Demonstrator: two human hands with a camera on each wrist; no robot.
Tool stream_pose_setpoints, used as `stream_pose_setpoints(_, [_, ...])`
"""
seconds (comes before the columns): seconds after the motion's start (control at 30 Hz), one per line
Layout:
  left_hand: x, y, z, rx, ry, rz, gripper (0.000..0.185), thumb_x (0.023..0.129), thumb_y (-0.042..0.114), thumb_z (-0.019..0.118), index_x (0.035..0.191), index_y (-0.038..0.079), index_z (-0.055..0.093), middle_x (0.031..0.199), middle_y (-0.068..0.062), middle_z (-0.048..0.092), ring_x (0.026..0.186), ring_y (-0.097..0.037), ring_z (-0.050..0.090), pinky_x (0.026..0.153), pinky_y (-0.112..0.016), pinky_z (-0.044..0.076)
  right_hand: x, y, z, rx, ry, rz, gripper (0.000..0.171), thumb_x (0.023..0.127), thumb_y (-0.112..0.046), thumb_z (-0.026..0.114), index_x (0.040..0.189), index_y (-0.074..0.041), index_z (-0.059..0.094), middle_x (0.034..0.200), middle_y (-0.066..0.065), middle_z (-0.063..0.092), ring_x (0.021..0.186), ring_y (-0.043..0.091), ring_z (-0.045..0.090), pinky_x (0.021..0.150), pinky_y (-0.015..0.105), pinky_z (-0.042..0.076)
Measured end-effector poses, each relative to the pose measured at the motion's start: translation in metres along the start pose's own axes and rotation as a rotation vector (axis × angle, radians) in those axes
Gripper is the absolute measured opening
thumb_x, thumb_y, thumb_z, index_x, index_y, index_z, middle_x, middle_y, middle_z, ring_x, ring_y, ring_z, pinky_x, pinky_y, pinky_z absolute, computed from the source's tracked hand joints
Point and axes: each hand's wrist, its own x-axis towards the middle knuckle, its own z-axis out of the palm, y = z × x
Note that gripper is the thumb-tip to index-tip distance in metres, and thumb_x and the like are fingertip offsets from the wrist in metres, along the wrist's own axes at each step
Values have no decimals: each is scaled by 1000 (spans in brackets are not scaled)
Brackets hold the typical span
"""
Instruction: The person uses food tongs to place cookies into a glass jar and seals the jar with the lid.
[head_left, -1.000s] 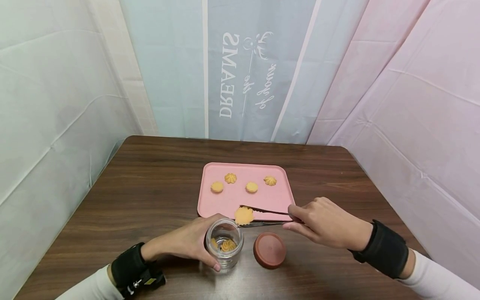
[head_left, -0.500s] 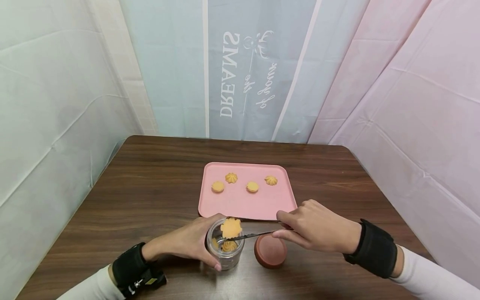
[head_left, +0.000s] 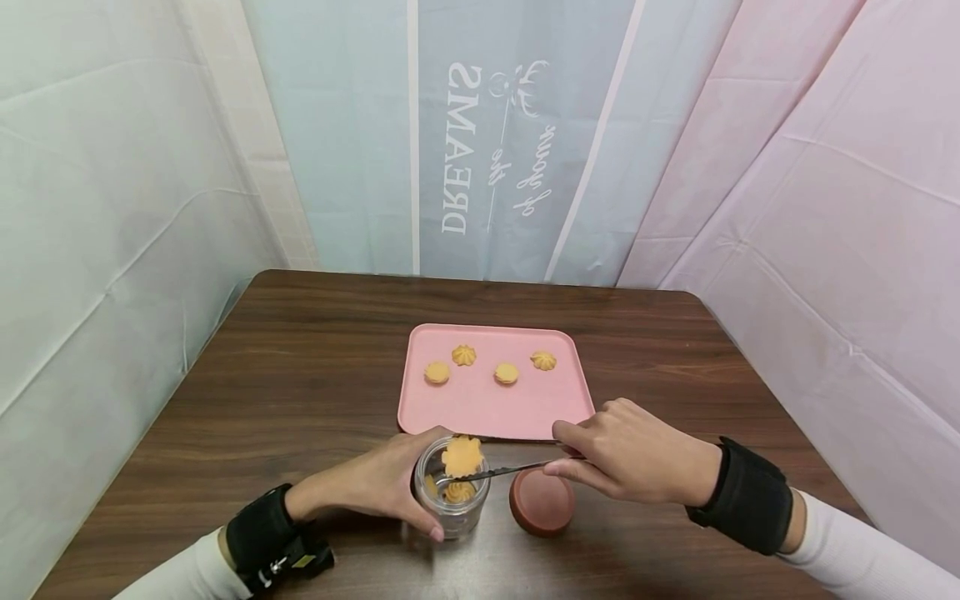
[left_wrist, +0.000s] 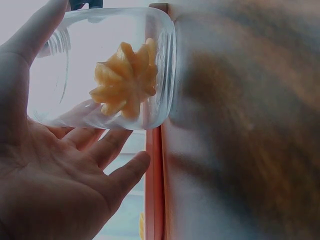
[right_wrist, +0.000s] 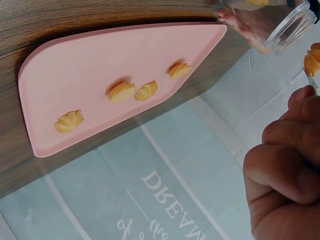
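Observation:
My left hand [head_left: 375, 483] grips a small clear glass jar [head_left: 452, 493] that stands on the wooden table; the left wrist view shows a swirl cookie [left_wrist: 125, 80] inside the glass jar [left_wrist: 105, 70]. My right hand [head_left: 626, 454] pinches thin metal tongs [head_left: 517, 469], whose tips hold an orange swirl cookie [head_left: 461, 456] right over the jar's mouth. In the right wrist view the held cookie [right_wrist: 313, 59] and the jar's rim [right_wrist: 292, 27] sit at the right edge, above my right fingers [right_wrist: 290, 170].
A pink tray [head_left: 487, 408] behind the jar carries several more cookies [head_left: 506, 372]. A brown round lid [head_left: 542, 501] lies on the table just right of the jar, under the tongs. Draped cloth walls close in the table on three sides.
My right hand has carried the cookie in the tongs from the tray's front edge leftward to above the jar's mouth. The left hand and the jar have stayed put.

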Motion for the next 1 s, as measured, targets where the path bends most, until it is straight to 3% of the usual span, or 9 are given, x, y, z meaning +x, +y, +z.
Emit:
stream_pose_setpoints(0.27, [0,0,0,-21,3,18,88,70,43,99,142,24,53,127,5,71,117,-11,66,103,-32,53,1,1,0,-10,-10,23,43,107,-53,57,80,-23,42,62,-22,21,55,-11,10,51,14,7])
stream_pose_setpoints(0.37, [1,-1,0,-34,2,60,86,71,41,99,142,21,54,129,2,71,119,-13,67,104,-32,53,2,1,-1,-11,-10,29,42,107,-53,57,80,-23,43,62,-23,21,55,-11,11,51,14,8])
stream_pose_setpoints(0.5, [2,-1,0,-43,-2,87,84,72,39,99,141,17,56,129,7,70,119,-9,65,105,-31,52,3,2,-2,-12,-6,40,42,106,-53,58,81,-22,44,63,-22,19,55,-10,11,51,14,8])
stream_pose_setpoints(0.6, [2,-1,0,-52,-8,69,84,72,40,99,141,17,56,130,9,69,119,-7,64,105,-31,52,4,3,-2,-9,-9,53,42,106,-53,59,82,-23,44,63,-22,19,54,-10,12,51,14,9])
stream_pose_setpoints(0.77, [1,1,0,-53,-9,23,86,71,44,99,142,22,55,131,1,71,120,-11,66,105,-32,52,5,9,-2,-12,-5,65,41,108,-52,56,82,-22,44,61,-22,23,52,-11,18,50,13,13])
stream_pose_setpoints(1.0, [1,1,0,-53,-12,28,88,71,43,99,142,14,55,130,0,71,119,-15,67,105,-32,52,2,20,0,8,-4,119,38,108,-50,56,84,-22,49,60,-23,25,52,-10,23,51,14,18])
